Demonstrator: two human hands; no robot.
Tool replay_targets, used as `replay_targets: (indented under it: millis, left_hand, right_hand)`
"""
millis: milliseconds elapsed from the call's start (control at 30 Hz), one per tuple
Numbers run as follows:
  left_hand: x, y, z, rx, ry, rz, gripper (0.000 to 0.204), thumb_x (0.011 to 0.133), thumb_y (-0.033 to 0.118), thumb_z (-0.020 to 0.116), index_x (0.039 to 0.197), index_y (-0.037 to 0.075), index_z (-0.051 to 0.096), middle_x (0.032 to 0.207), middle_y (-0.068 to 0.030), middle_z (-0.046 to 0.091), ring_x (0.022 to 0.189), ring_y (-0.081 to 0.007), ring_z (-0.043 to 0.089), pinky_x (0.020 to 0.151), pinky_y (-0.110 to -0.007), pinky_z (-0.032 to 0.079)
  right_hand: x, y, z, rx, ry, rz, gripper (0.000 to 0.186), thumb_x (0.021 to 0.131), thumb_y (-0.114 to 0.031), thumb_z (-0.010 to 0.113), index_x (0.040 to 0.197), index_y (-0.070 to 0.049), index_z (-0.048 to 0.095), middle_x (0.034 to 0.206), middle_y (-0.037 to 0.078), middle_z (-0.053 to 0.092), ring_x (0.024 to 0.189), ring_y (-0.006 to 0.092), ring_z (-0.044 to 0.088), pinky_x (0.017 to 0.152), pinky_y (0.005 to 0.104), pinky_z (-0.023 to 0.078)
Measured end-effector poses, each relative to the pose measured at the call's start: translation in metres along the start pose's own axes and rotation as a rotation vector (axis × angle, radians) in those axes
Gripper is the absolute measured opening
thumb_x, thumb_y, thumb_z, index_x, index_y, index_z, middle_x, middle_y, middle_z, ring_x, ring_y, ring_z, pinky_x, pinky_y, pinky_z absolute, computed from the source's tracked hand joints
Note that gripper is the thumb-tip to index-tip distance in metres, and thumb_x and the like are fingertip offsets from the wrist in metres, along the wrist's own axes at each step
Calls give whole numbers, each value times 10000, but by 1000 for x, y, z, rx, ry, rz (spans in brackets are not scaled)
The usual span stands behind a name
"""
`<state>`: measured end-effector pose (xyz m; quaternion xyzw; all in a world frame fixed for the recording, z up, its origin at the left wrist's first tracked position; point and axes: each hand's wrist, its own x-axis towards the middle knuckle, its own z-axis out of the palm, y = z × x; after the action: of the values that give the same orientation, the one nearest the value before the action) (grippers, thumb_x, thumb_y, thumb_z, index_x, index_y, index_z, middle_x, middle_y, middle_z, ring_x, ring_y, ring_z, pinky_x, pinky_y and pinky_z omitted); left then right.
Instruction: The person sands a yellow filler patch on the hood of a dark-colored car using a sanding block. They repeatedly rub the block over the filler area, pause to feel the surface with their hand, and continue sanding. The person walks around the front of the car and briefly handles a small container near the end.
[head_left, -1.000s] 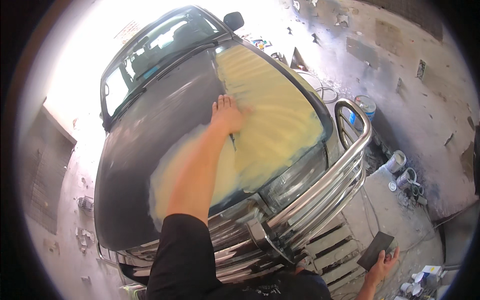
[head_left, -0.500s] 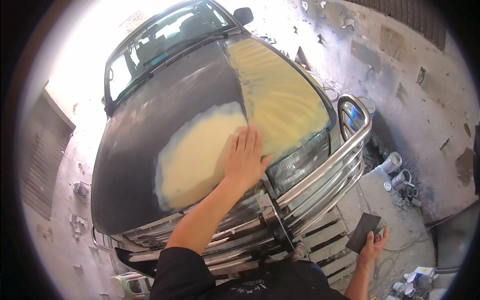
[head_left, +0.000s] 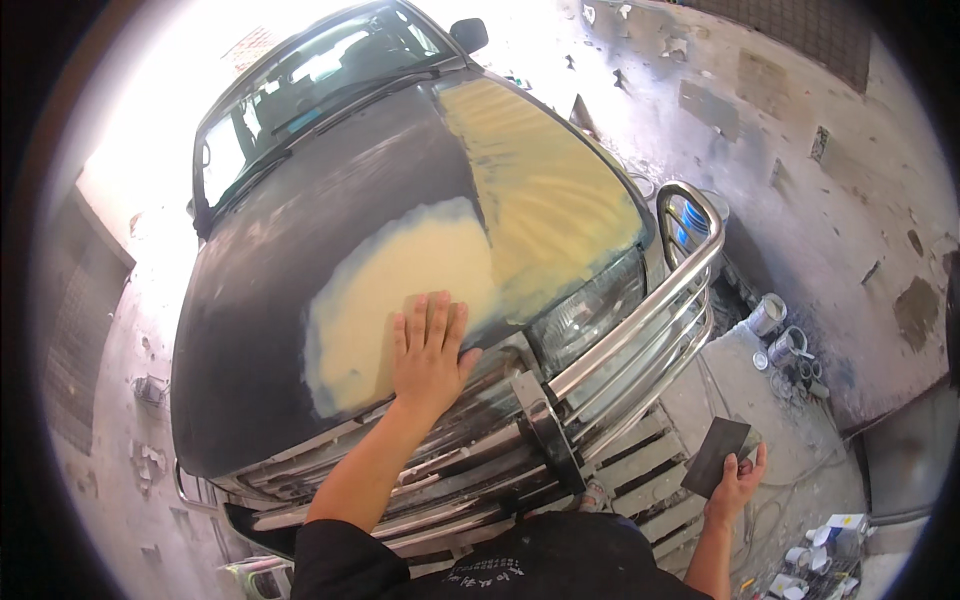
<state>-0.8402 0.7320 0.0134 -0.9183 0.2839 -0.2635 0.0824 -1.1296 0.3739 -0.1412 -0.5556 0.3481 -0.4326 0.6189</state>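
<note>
My left hand [head_left: 430, 362] lies palm down, fingers stretched out, on a cream-coloured patch of body filler [head_left: 400, 262] near the front edge of a dark car hood [head_left: 300, 230]. A second, yellower filler area [head_left: 565, 185] covers the hood's right side, its surface streaked and feathered at the edges. Off to the right, low over the ground, my right hand [head_left: 733, 485] grips a dark grey rectangular sheet of sandpaper [head_left: 715, 457] by its edge, between thumb and fingers.
A chrome bull bar [head_left: 640, 340] and the grille [head_left: 400, 475] stand between me and the hood. Slatted boards [head_left: 635, 465] lie by my feet. Open cans [head_left: 768, 314] sit along the peeling wall [head_left: 800, 200], and more containers [head_left: 835, 540] at lower right.
My left hand has slid from the hood's middle crease leftward and toward me, across the cream patch. The right hand still holds the sheet in nearly the same spot. My view has shifted slightly.
</note>
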Motion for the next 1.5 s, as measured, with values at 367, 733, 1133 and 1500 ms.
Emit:
replay_targets:
  millis: [367,733,1133,1500]
  left_hand:
    - [111,51,8,-108,-216,161,877,876,572,462,1434,-50,196,1509,-221,170,1420,-338,109,1143,-487,100]
    - [204,124,24,-66,-316,167,900,878,575,436,1450,-51,134,1525,-222,115,1429,-334,68,1149,-476,69]
    - [166,99,27,-82,-135,356,750,911,472,435,1456,16,196,1525,-145,190,1416,-290,150,1148,-436,131]
    - [49,9,3,-40,-27,361,692,890,466,472,1425,54,323,1513,-110,253,1405,-268,208,1139,-440,155]
  right_hand:
    - [-10,-1,-13,-50,82,-9,612,846,47,574,1399,-49,330,817,-38,354,727,57,341,658,181,330]
    - [-8,11,-44,-83,166,-4,611,848,11,585,1399,-81,340,833,-36,346,732,60,335,655,187,323]
    - [6,8,-42,-136,190,-5,603,845,2,563,1401,-70,339,840,-31,350,742,66,354,650,205,326]
    - [-2,-13,15,-171,-10,-36,620,850,0,547,1421,-84,320,833,-9,409,738,92,400,652,224,350]
